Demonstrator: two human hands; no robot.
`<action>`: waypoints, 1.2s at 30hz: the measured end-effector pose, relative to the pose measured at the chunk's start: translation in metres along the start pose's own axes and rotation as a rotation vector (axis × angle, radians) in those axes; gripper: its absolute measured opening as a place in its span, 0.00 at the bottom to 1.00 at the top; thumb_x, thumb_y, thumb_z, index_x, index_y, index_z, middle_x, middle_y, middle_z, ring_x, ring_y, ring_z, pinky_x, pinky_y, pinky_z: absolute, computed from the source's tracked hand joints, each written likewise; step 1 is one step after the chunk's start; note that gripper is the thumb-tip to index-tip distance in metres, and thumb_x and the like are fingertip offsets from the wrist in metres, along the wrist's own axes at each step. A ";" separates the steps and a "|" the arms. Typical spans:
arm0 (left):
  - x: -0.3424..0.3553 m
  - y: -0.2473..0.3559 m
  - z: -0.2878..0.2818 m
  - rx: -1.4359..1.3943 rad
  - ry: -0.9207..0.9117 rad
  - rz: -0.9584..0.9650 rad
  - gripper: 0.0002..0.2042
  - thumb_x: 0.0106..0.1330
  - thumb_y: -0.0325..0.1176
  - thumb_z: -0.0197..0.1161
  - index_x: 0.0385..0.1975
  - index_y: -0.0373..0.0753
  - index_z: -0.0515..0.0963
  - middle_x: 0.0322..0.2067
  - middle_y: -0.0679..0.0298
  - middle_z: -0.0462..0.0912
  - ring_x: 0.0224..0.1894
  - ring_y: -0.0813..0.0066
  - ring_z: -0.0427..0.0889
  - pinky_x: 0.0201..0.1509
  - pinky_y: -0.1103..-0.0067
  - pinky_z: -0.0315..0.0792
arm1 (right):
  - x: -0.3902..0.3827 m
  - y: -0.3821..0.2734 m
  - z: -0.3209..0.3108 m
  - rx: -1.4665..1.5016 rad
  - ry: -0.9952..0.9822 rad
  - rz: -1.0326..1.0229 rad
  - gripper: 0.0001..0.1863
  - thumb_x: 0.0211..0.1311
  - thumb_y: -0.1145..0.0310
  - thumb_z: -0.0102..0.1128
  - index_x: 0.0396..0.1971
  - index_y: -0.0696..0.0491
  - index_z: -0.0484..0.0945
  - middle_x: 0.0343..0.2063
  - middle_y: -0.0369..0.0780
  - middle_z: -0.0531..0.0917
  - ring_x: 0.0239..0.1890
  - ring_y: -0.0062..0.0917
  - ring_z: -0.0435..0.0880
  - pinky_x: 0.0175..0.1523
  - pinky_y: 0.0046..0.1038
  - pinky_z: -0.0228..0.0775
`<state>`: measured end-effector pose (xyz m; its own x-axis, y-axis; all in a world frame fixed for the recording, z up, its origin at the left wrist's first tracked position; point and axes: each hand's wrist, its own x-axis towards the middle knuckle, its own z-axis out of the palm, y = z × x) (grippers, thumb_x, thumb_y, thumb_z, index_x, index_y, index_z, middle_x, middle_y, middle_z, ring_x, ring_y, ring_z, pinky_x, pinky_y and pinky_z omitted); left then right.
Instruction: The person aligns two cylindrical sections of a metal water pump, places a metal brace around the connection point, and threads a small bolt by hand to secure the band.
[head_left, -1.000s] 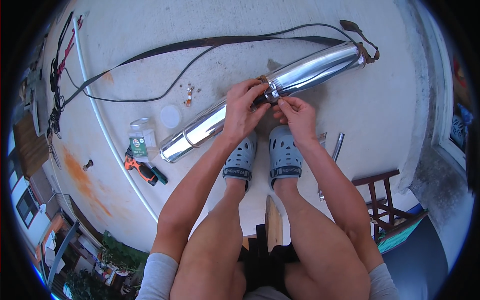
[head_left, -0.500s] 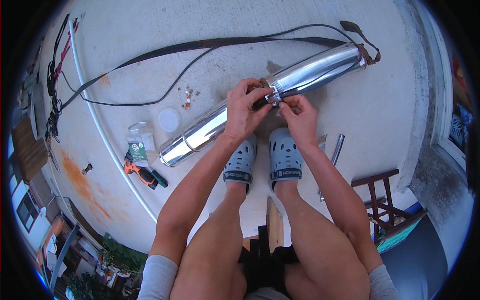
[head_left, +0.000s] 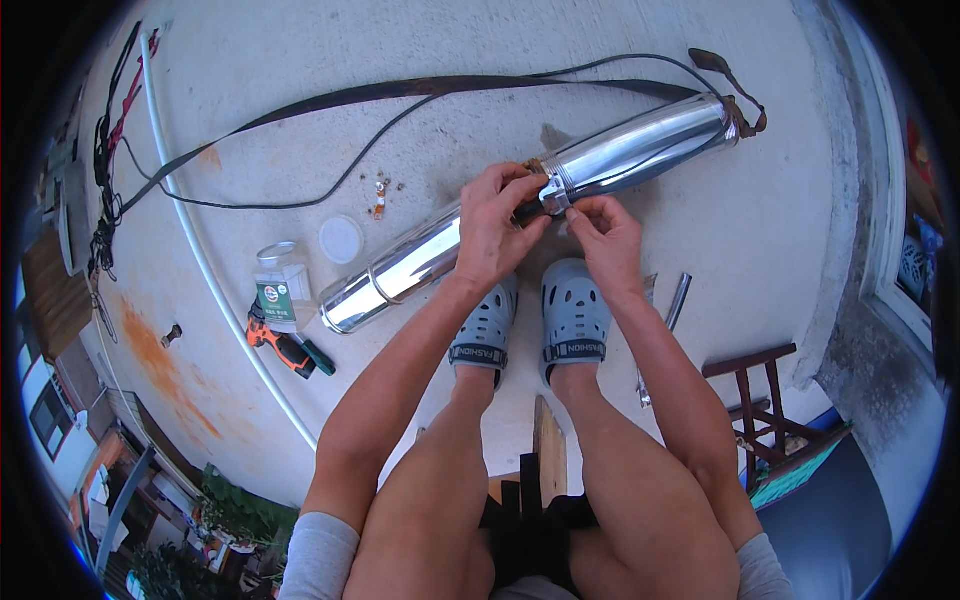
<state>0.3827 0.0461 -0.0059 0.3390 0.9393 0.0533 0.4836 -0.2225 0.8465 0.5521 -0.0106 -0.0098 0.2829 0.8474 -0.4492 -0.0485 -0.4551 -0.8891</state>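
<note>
While the cylinder slants away to the right, two hands close in on its middle

As we look down, the shiny metal cylinder (head_left: 405, 255) lies on the concrete floor (head_left: 440, 140), just beyond the grey-blue clogs (head_left: 575, 310), its long axis a clean diagonal! One end points near and left; the other points far and right, where a rusty brown fitting (head_left: 742, 118) sits. At the middle, a silver bracket (head_left: 554, 197) catches the light. Left hand (head_left: 490, 225) there, fingers curved, thumb and forefinger apart on either side of the bracket; how firmly they grip, I can't tell. Over to the right hand (head_left: 612, 240): thumb and forefinger together at the bracket's near edge, other fingers curled, though what they pinch is too small to call. Off the near end sits a clear jar (head_left: 284, 290), with an orange-and-black power tool (head_left: 283, 343) beside it.
</note>
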 end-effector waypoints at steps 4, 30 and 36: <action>-0.002 -0.002 -0.012 0.037 -0.054 0.031 0.28 0.50 0.19 0.69 0.56 0.39 0.77 0.55 0.54 0.73 0.57 0.57 0.76 0.52 0.71 0.78 | -0.004 -0.010 -0.008 0.029 -0.222 0.132 0.03 0.66 0.77 0.63 0.38 0.57 0.80 0.29 0.32 0.82 0.31 0.13 0.80 0.39 0.18 0.74; -0.001 -0.013 -0.043 0.328 -0.434 -0.197 0.53 0.40 0.41 0.83 0.70 0.36 0.61 0.54 0.48 0.77 0.55 0.49 0.77 0.61 0.64 0.71 | -0.074 0.084 -0.193 -0.504 0.205 0.278 0.18 0.56 0.65 0.70 0.42 0.59 0.79 0.27 0.40 0.85 0.32 0.29 0.86 0.41 0.33 0.77; -0.002 -0.017 -0.047 0.347 -0.415 -0.201 0.52 0.39 0.42 0.83 0.68 0.36 0.63 0.55 0.47 0.77 0.57 0.48 0.76 0.63 0.65 0.71 | -0.139 0.075 -0.142 -1.135 0.039 0.313 0.22 0.53 0.68 0.69 0.48 0.52 0.75 0.42 0.46 0.80 0.43 0.47 0.81 0.46 0.43 0.75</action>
<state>0.3355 0.0599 0.0050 0.4673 0.8065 -0.3621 0.7837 -0.1884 0.5918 0.6453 -0.2011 -0.0014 0.4399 0.6555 -0.6139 0.7539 -0.6410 -0.1442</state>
